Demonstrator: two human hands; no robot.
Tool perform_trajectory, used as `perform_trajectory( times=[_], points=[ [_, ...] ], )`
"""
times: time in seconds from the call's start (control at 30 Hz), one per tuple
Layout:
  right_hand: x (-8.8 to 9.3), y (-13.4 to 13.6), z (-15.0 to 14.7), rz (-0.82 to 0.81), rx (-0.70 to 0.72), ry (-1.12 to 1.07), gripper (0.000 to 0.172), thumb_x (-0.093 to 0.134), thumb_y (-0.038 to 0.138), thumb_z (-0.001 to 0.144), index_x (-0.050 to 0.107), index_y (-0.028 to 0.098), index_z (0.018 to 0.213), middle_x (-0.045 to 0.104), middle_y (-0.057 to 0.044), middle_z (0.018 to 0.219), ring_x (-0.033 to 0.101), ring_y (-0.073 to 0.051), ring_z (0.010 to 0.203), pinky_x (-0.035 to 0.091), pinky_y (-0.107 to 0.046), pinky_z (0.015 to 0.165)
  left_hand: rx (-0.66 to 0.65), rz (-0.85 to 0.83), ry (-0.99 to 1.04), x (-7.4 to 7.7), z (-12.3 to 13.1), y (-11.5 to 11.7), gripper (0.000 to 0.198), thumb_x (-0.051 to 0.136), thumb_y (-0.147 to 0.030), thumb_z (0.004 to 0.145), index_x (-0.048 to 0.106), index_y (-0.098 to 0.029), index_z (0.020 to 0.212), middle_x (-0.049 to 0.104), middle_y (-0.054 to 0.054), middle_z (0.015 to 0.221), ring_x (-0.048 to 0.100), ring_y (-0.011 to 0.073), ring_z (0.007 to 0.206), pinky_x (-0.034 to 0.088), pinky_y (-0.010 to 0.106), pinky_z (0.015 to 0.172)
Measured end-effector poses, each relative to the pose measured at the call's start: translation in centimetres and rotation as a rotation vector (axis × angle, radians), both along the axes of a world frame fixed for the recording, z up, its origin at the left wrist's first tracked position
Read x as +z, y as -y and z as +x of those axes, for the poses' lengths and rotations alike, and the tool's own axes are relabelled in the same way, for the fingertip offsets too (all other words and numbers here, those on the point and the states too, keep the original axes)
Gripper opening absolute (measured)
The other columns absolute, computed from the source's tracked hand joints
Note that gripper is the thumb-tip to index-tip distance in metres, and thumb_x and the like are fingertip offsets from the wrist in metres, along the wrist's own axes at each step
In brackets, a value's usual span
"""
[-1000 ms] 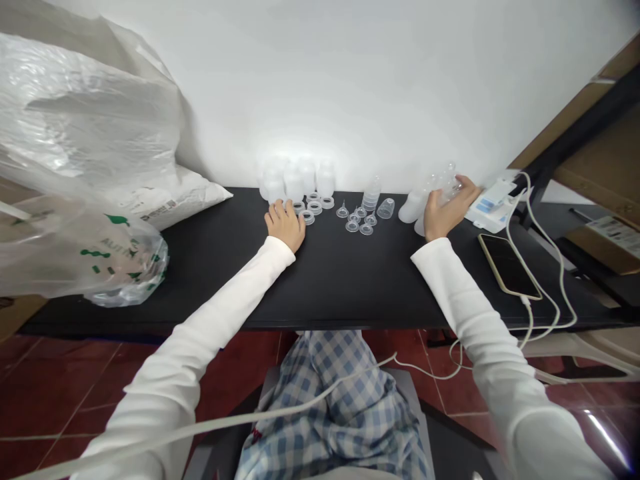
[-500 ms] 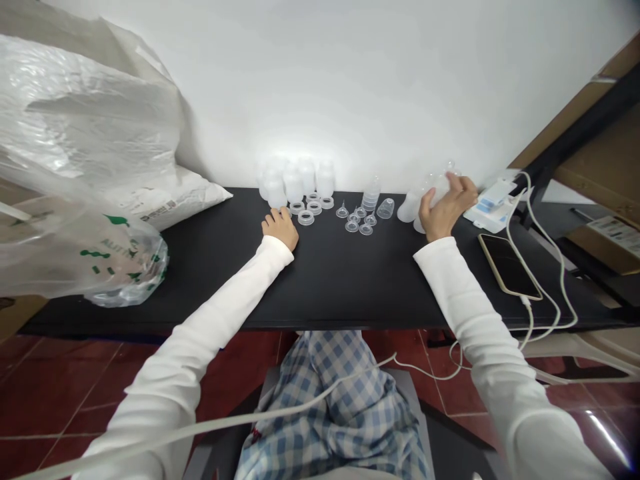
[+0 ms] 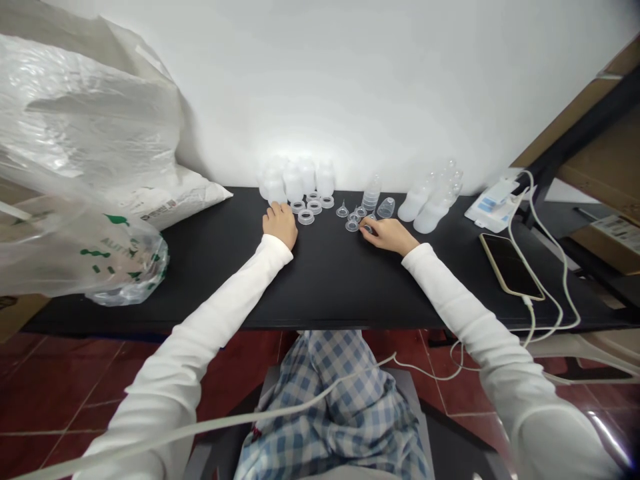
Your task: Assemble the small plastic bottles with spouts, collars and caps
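My left hand [image 3: 280,225] rests on the black table with its fingers curled, beside several white screw rings [image 3: 307,217]. Whatever lies under those fingers is hidden. Just behind it, a group of frosted white baby bottles [image 3: 293,181] stands at the wall. My right hand [image 3: 391,235] reaches in from the right, thumb and fingers closed on a clear bottle nipple [image 3: 369,229]. More clear nipples [image 3: 352,226] lie right around its fingertips. A clear cap [image 3: 386,208] and a clear ribbed piece [image 3: 371,193] are behind that hand.
Bottles with nipples and clear tops [image 3: 434,203] lean together at the back right. Farther right are a white power strip [image 3: 493,205], a phone [image 3: 511,265] and white cables. Plastic bags [image 3: 90,127] fill the left end of the table [image 3: 330,287].
My right hand has left the bottles at the back right and moved left and nearer to the loose nipples, gripping one. My left hand has shifted slightly, with its fingers farther back.
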State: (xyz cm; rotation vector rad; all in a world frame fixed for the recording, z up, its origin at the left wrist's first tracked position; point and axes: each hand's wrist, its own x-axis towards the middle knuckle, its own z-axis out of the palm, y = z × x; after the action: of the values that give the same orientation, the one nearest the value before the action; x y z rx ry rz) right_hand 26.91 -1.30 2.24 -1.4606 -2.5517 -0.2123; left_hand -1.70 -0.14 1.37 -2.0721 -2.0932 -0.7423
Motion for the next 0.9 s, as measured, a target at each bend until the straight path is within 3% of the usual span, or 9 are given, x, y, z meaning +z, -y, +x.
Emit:
perform_trajectory(
  times=[0.1,0.2,0.33,0.47,0.53,0.7,0.9],
  points=[
    [0.0,-0.2,0.4,-0.026,0.021,-0.066,0.022,0.052,0.032,0.098,0.064,0.019,0.112,0.071,-0.005,0.079,0.061,-0.018,0.065,0.034,-0.028,0.062,-0.096,0.116,0.087,0.5,0.1,-0.2,0.025,0.046,-0.026,0.093,0.059,-0.010,0.107,0.062,0.027,0.120,0.057,0.0395,0.119,0.045,0.053,0.099],
    [0.1,-0.3,0.5,-0.022,0.040,-0.091,0.021,0.058,0.032,0.095,0.062,0.019,0.111,0.070,-0.006,0.083,0.061,-0.019,0.067,0.036,-0.028,0.062,-0.328,0.143,0.341,0.2,0.7,-0.3,0.019,0.056,-0.034,0.091,0.056,-0.017,0.101,0.066,0.017,0.115,0.060,0.0294,0.113,0.047,0.045,0.100],
    [0.4,-0.4,0.6,0.037,0.056,-0.155,0.020,0.054,0.026,0.094,0.060,0.018,0.111,0.067,-0.006,0.081,0.060,-0.020,0.069,0.040,-0.029,0.064,-0.583,-0.130,0.966,-0.8,2.2,-0.1,0.031,0.062,-0.047,0.087,0.051,-0.021,0.100,0.071,0.011,0.110,0.066,0.0193,0.093,0.052,0.033,0.079],
    [-0.2,-0.1,-0.1,0.110,0.072,-0.390,0.019,0.048,0.025,0.095,0.058,0.019,0.110,0.059,-0.001,0.072,0.057,-0.018,0.064,0.044,-0.029,0.066,-0.662,-0.421,1.405,-0.7,3.1,0.4,0.033,0.061,-0.048,0.086,0.054,-0.019,0.099,0.075,0.013,0.106,0.069,0.0177,0.086,0.051,0.029,0.070],
    [-0.8,0.3,-1.1,0.117,0.094,-0.521,0.022,0.045,0.034,0.099,0.055,0.020,0.113,0.055,0.001,0.069,0.054,-0.016,0.060,0.044,-0.028,0.065,-0.675,-0.485,1.484,-0.4,3.0,0.5,0.032,0.059,-0.046,0.088,0.059,-0.017,0.100,0.076,0.015,0.109,0.070,0.0178,0.088,0.052,0.029,0.073],
    [-1.8,1.5,-4.0,0.055,0.219,-0.675,0.038,0.038,0.052,0.103,0.051,0.022,0.121,0.061,-0.002,0.080,0.055,-0.016,0.064,0.046,-0.029,0.065,-0.661,-0.548,1.556,-0.4,3.0,0.4,0.029,0.058,-0.040,0.089,0.066,-0.016,0.103,0.076,0.013,0.112,0.071,0.0172,0.093,0.055,0.029,0.082],
    [-1.4,2.3,-5.2,-0.088,0.276,-0.718,0.040,0.036,0.051,0.104,0.059,0.024,0.124,0.069,-0.005,0.094,0.058,-0.016,0.069,0.049,-0.029,0.072,-0.716,-0.569,1.595,-0.9,3.6,0.5,0.027,0.063,-0.035,0.086,0.070,-0.017,0.106,0.074,0.009,0.116,0.070,0.0185,0.104,0.056,0.031,0.092]
  ],
)
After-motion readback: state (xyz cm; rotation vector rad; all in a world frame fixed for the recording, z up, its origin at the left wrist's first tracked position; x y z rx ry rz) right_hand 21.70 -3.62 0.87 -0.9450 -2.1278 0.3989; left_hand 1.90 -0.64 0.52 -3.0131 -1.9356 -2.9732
